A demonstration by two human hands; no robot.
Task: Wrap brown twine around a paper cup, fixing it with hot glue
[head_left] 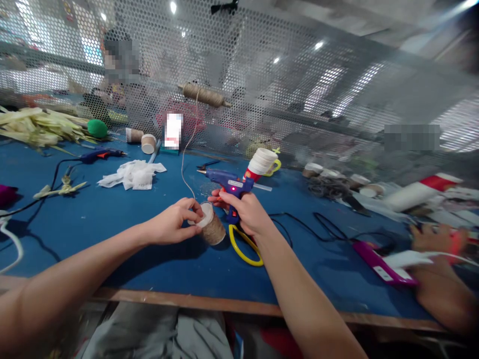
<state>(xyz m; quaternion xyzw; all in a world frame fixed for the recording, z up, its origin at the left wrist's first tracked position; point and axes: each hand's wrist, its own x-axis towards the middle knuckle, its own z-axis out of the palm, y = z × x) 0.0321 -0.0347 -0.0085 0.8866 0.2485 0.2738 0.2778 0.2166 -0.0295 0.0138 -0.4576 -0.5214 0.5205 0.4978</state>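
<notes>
My left hand (175, 219) is closed around a paper cup wrapped in brown twine (211, 227), tilted on its side above the blue table (112, 239). A thin twine strand (186, 149) runs up from the cup to a spool (204, 94) on the mesh screen. My right hand (245, 212) grips a blue hot glue gun (228, 182) with its red light on and its nozzle pointing left, just above the cup. Yellow-handled scissors (243, 249) lie under my right wrist.
A stack of paper cups (262, 162), a second glue gun (99, 154), white fabric scraps (132, 174), palm leaves (37, 127) and twine-wrapped cups (142, 139) lie on the table. Black cables (318, 224) trail right. Another person's hands (437, 239) work at the right by a purple tool (377, 259). A perforated screen (299, 75) stands behind.
</notes>
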